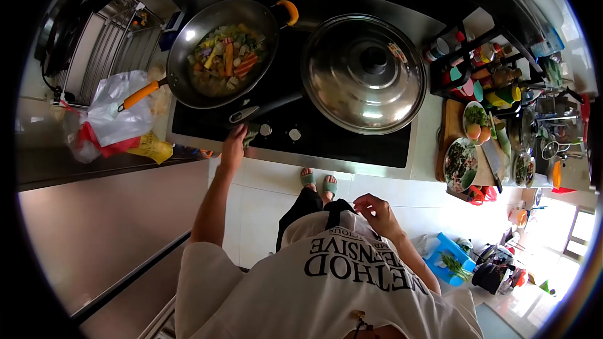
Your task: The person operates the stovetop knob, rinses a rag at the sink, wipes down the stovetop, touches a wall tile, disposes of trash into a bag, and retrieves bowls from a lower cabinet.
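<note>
Tending the cooktop (352, 149) looks like the step in hand: the left hand (232, 145) is at its front edge, just below the tip of the long black handle (276, 105) of the lidded pan (345, 100), and left of 2 round control knobs (266, 130). Its fingers are bent and close together, but I cannot tell whether they hold anything. The right hand (377, 213) hangs before the waist, loosely curled, with nothing seen in it. At the back left, the wok (259, 28) holds mixed vegetables (229, 58), uncovered, its orange side handle (139, 95) pointing toward the plastic bags (119, 103) on the bench. In my judgement, working a control calls for fingers kept clear of the black handle, which juts toward the front and could be knocked; stirring would call for a tool, and neither of the 2 hands visibly has 1. On the far right, a cutting board (448, 119) carries 2 loaded plates (460, 162) and a knife (492, 160), beside a crowded condiment rack (463, 56).
</note>
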Demonstrator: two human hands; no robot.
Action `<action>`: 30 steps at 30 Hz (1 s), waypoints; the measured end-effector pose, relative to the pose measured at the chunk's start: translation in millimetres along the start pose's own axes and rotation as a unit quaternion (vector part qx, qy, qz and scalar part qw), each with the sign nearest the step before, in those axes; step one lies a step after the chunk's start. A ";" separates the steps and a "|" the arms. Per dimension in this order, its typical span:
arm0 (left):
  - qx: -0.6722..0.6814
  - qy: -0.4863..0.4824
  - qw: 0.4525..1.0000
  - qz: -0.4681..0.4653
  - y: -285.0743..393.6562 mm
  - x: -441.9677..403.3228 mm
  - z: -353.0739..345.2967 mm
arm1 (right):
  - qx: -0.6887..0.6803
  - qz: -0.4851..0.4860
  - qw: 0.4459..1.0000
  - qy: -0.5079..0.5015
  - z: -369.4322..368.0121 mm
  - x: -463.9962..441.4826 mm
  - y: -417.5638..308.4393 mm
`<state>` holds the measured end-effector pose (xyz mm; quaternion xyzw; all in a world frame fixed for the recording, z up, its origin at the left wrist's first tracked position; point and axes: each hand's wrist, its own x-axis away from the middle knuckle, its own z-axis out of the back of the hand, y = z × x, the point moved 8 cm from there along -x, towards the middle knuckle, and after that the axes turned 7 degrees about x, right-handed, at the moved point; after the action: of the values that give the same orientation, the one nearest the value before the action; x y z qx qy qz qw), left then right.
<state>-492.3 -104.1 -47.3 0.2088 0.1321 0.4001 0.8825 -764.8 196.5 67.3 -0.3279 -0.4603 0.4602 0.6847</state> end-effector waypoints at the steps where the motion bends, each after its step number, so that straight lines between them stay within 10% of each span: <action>1: -0.004 0.009 1.000 0.010 8.6 15.0 0.7 | -0.001 0.001 1.000 0.000 0.2 1.7 1.6; 20: 0.017 0.121 0.991 0.056 201.7 -24.6 -119.2 | -0.004 0.005 1.000 0.018 28.7 36.4 24.6; 30: 0.042 -0.097 0.980 -0.166 324.3 -38.0 -202.3 | 0.004 -0.013 1.000 0.028 30.0 58.0 37.7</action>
<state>-808.9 112.3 -68.6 0.2587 0.0952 0.2203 0.9357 -796.3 264.9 64.3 -0.3319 -0.4435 0.4438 0.7044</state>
